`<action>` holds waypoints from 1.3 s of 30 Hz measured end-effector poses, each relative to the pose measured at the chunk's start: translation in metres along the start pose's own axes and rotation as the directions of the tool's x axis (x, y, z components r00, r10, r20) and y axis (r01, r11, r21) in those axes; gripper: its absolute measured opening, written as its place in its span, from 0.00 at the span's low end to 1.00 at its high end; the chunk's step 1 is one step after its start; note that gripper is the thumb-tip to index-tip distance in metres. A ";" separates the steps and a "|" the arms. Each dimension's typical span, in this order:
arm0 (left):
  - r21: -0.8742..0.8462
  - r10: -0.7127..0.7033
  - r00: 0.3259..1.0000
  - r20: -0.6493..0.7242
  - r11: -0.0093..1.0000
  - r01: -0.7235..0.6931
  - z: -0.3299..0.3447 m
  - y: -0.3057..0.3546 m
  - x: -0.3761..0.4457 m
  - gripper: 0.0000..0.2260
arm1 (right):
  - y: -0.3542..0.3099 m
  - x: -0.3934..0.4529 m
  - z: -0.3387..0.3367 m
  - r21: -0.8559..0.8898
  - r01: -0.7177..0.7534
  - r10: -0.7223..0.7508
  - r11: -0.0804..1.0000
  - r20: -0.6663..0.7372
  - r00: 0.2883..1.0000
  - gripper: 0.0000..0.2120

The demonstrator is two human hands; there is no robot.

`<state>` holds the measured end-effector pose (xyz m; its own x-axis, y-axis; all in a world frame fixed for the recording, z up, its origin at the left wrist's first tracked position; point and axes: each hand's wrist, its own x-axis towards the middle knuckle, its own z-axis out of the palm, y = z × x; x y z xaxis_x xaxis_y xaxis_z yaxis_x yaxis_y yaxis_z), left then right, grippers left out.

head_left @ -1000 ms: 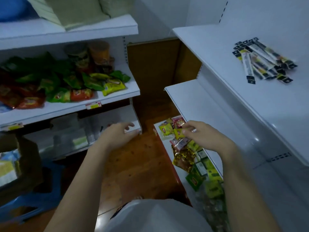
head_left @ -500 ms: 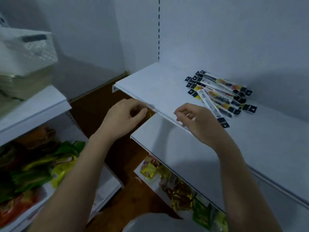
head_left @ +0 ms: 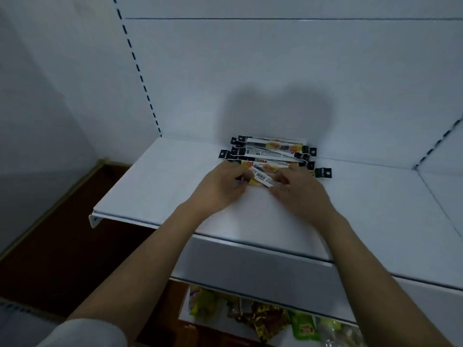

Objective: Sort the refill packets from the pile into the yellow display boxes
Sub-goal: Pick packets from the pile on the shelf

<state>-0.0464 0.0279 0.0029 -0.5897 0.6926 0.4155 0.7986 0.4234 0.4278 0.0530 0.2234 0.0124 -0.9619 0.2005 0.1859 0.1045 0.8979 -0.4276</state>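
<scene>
On the white shelf (head_left: 160, 186), both hands (head_left: 260, 185) grip one refill packet (head_left: 262, 176).

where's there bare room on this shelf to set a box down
Bare patches on the shelf: left of the packet pile out to the shelf's left end, and right of the pile toward the corner. The front centre is crowded: left hand and right hand grip packets there.

Both bare forearms reach forward and converge. The left hand (head_left: 223, 182) lies palm down with fingers curled inward, its fingertips pinching at the nearest packet. The right hand (head_left: 298, 189) mirrors it, palm down, fingers bent toward the left hand, the two hands nearly touching
</scene>
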 end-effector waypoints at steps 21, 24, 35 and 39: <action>0.123 0.242 0.970 -0.027 0.964 -0.237 0.031 -0.022 0.022 0.16 | 0.027 -0.012 0.003 0.101 -0.157 0.182 0.982 -0.336 0.924 0.14; 0.145 0.111 0.985 -0.130 0.985 -0.092 0.020 -0.024 0.016 0.10 | 0.022 -0.012 0.003 0.123 -0.155 0.190 0.980 -0.370 0.909 0.08; 0.285 0.041 0.999 -0.003 0.958 -0.038 0.000 -0.052 0.026 0.15 | 0.029 -0.009 0.013 -0.051 0.114 -0.123 0.992 -0.239 0.963 0.11; 0.214 0.010 1.000 -0.026 0.977 -0.004 0.005 -0.056 0.024 0.13 | 0.030 -0.009 0.016 -0.046 0.172 -0.178 0.984 -0.214 0.961 0.14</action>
<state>-0.1042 0.0239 -0.0149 -0.5846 0.6814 0.4403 0.8083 0.5356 0.2444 0.0611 0.2422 -0.0162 -0.8886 0.1165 0.4437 -0.0510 0.9362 -0.3478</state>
